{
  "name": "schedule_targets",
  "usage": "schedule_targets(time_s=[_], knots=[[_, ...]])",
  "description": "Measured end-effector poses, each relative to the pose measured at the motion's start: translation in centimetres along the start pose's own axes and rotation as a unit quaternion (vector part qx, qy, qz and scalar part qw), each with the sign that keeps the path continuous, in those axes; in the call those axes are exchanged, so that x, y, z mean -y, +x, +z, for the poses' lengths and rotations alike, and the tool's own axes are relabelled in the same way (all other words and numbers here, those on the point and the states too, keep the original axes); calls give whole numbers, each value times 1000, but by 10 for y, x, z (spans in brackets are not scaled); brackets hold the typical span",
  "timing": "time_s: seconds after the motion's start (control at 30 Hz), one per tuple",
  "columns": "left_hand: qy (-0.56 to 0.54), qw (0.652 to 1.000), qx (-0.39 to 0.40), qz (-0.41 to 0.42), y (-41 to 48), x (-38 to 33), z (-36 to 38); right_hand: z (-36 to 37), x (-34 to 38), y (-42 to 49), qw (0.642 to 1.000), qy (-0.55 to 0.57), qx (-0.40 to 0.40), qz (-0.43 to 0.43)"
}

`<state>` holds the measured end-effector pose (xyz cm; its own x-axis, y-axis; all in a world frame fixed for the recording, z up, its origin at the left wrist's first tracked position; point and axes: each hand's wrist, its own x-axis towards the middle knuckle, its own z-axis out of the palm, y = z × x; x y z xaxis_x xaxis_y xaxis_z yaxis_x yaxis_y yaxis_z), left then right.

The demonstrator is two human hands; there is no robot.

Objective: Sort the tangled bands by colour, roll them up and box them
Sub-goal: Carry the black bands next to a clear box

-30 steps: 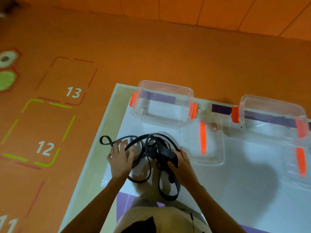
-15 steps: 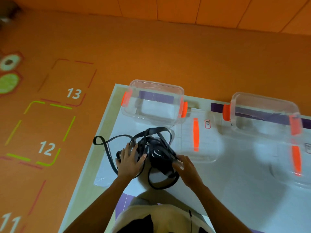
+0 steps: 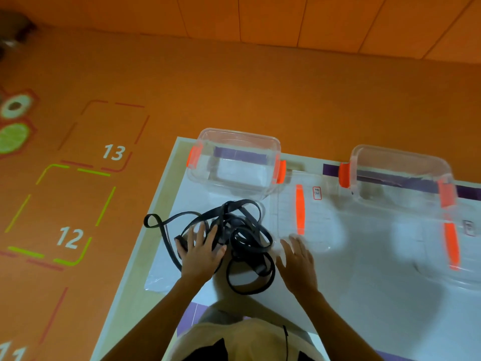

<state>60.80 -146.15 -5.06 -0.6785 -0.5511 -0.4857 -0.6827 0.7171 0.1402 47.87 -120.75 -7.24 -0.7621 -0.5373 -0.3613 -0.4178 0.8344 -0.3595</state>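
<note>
A tangle of black bands [image 3: 242, 235] lies on the white table [image 3: 364, 295], near its left edge, with one loop hanging over that edge. My left hand [image 3: 200, 252] rests flat on the left part of the tangle, fingers spread. To the right of the pile, my right hand [image 3: 296, 261] is open and holds nothing. Two clear boxes with orange clips stand at the back: one [image 3: 234, 160] just behind the tangle, the other [image 3: 400, 175] further right.
Two clear lids with orange strips lie flat on the table, one [image 3: 304, 212] right of the tangle, the other [image 3: 447, 238] in front of the right box. The orange floor with numbered squares lies left of the table's edge.
My right hand has let go of the bands and drawn away to the right. The left hand has flattened onto the tangle, which now lies on the table.
</note>
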Motion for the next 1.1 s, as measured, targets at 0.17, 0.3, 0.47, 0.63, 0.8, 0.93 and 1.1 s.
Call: schedule_targets(time_s=[0.17,0.3,0.47,0.63,0.8,0.93,1.1], knots=[[23,998,22,56,-7,1,9,16,12,-9,991,-6,100,84],[41,996,13,76,-14,7,10,19,29,-1,987,46,79,131],[62,991,-12,116,-23,-1,3,13,34,4,978,161,48,126],[82,966,-83,232,-46,-29,-8,-9,17,-33,977,177,-20,115],[60,930,-103,347,-72,-91,-1,-35,-27,-93,985,67,-75,139],[45,907,-81,410,-103,-160,12,-59,-80,-147,979,39,-117,165],[90,870,-73,479,-159,-262,47,-88,-168,-229,962,31,-166,213]])
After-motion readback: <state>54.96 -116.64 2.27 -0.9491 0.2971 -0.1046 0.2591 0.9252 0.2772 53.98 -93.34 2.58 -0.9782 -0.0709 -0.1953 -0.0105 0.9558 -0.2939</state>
